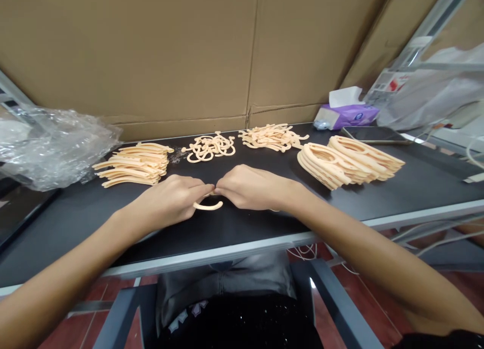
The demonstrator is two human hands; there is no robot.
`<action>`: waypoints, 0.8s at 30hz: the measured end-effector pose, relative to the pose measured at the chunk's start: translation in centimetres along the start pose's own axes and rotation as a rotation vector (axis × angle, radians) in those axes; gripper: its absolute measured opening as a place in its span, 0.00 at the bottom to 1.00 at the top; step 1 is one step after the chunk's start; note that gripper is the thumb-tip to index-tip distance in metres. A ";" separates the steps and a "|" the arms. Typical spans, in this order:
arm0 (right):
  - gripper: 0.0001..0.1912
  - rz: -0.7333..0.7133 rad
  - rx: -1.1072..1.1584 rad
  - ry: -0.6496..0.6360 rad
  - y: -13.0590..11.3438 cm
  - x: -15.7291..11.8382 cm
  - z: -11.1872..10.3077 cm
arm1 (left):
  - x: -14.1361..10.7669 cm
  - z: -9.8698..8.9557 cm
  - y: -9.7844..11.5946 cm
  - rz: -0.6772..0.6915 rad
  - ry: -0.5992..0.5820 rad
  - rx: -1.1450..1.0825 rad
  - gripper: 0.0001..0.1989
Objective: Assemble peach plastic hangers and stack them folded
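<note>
My left hand (181, 195) is closed in a pinch around a beige plastic hook (208, 206), whose curved end sticks out below the fingers. Fingertip to fingertip with it, my right hand (247, 188) is also closed. A sliver of a beige plastic piece (275, 210) shows under its edge, but most of that piece is hidden. Just beyond the hands lie a loose pile of beige hooks (212, 146) and a pile of thin, wavy beige pieces (270, 137). Nearest my left wrist is a stack of long, slightly curved beige strips (134, 162).
Stacked beige pieces with oval openings (348, 162) lie right on the black tabletop (227, 233). Behind them are a purple tissue pack (350, 114) and a dark flat device (374, 135). Crumpled clear plastic (64, 147) sits left. A cardboard wall (170, 56) closes the back.
</note>
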State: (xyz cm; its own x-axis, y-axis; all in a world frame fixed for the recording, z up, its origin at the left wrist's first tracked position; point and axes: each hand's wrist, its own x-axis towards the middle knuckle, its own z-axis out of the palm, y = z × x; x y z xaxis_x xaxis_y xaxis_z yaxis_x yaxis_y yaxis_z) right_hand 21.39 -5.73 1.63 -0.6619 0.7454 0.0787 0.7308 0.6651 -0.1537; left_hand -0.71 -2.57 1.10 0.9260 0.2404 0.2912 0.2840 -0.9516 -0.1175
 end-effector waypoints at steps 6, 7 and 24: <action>0.16 -0.068 0.311 0.065 1.1 0.1 0.3 | -0.2 0.7 -0.6 -0.110 0.175 -0.299 0.10; 0.16 -0.067 0.349 0.061 1.2 0.1 0.3 | -0.2 0.8 -0.6 -0.135 0.184 -0.338 0.09; 0.25 0.461 1.160 0.598 4.2 1.5 0.9 | 0.3 0.6 -1.3 -0.707 0.359 -1.260 0.11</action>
State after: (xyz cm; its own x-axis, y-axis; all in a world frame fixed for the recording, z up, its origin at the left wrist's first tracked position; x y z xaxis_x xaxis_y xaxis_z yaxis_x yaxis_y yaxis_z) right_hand 23.32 -1.87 0.21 -0.0138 0.9873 0.1581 0.1110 0.1586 -0.9811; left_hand -0.68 -1.12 0.81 0.5295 0.8309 0.1709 0.0675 -0.2421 0.9679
